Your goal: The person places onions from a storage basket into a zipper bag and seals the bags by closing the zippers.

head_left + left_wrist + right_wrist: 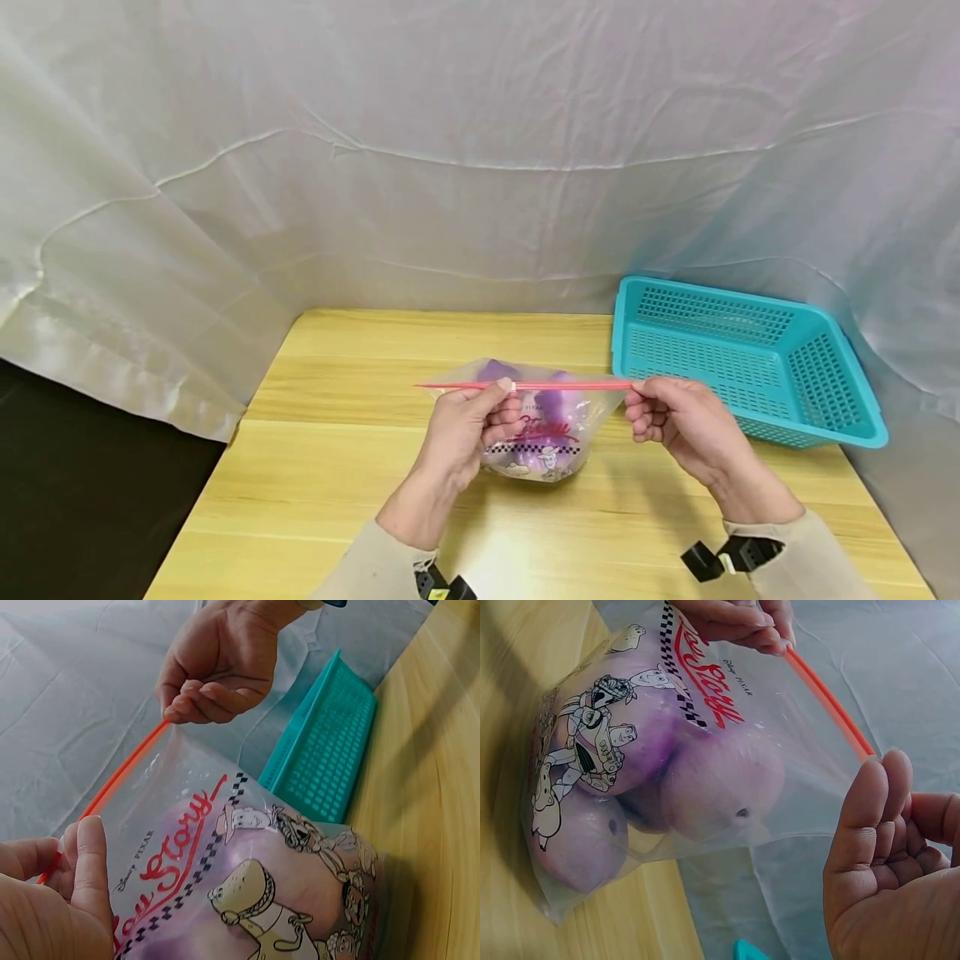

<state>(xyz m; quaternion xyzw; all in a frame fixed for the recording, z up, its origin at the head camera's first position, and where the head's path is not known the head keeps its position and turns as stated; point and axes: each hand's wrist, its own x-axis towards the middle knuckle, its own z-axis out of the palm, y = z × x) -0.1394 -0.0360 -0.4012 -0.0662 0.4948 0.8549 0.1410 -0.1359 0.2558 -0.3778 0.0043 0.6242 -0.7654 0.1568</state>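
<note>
Plastic zip bag point(534, 433), centre frame, above the wooden table point(315, 467): my left hand point(465, 433) pinches its red seal strip point(555, 386) mid-length, my right hand point(675, 421) pinches the right end; strip runs left-right between them. Left wrist: strip point(120, 776) slants up to right hand point(217, 664). Right wrist: purple round items point(720, 784) inside; teal basket point(750, 367) right.

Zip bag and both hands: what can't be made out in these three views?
- Contents of the zip bag: purple rounded things, blurred by the printed plastic in every view; their kind is unclear.
- Seal strip: whether it is fully pressed shut is too fine to tell.
- Left hand: cut off by the left wrist view's edge.
- Right hand: its fingertips on the strip are hidden behind its own fingers.
- Teal basket: mostly out of both wrist views.
</note>
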